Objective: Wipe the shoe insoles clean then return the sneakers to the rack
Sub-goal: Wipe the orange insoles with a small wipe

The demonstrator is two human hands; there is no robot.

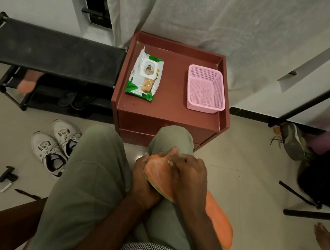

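Both hands meet over the lap: left hand point(145, 182) cradles the orange insole point(158, 175), right hand point(188, 175) presses curled fingers onto it

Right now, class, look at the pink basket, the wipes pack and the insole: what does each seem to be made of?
Pink basket: moulded plastic, matt, with perforated mesh walls. Wipes pack: glossy plastic film, crinkled, with a hard flip lid. Orange insole: probably foam with a fabric face, since it looks soft and matt.

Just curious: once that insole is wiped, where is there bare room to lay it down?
The cabinet top is bare between the wipes pack and pink basket; the rack's top shelf too. Floor left is crowded by sneakers.
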